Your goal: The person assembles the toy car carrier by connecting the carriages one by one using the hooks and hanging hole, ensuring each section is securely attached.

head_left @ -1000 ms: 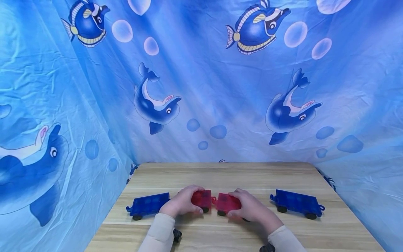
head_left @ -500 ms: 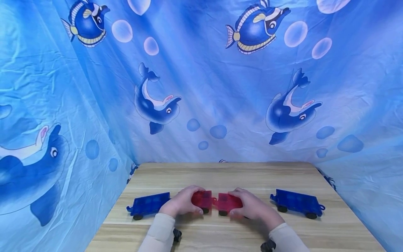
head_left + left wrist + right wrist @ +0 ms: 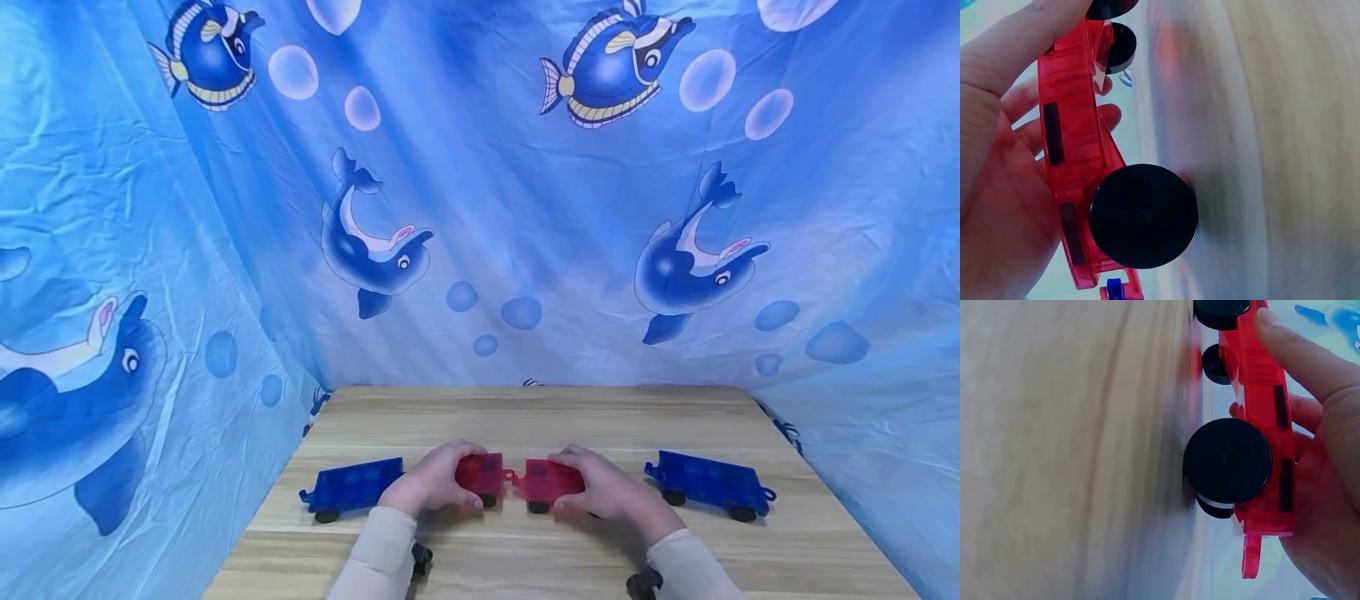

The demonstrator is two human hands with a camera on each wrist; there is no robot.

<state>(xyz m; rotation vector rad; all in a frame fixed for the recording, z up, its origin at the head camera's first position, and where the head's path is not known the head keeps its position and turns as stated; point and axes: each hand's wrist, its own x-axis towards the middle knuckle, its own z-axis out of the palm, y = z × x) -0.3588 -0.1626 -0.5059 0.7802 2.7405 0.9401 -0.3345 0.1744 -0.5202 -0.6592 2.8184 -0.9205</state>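
Observation:
My left hand [image 3: 431,485] grips a red see-through toy train car [image 3: 486,473] with black wheels, thumb on the near side and fingers on the far side. Likewise, my right hand [image 3: 606,492] holds a second red train car [image 3: 546,482]. Between them, their red couplings [image 3: 512,477] meet. In the left wrist view a small blue coupling piece [image 3: 1114,289] sits in the first car's rear coupling. The second car's rear loop [image 3: 1250,556] hangs free in the right wrist view. A blue train car [image 3: 357,487] stands left of my left hand, its right end hidden behind it.
Another blue train car [image 3: 708,483] stands to the right, apart from my right hand. Everything rests on a wooden table [image 3: 540,417]. A blue sea-print cloth [image 3: 480,208] hangs behind and along both sides.
My right hand and its red car have shifted slightly right, widening the gap between the two red cars a little. My left hand has stayed in place.

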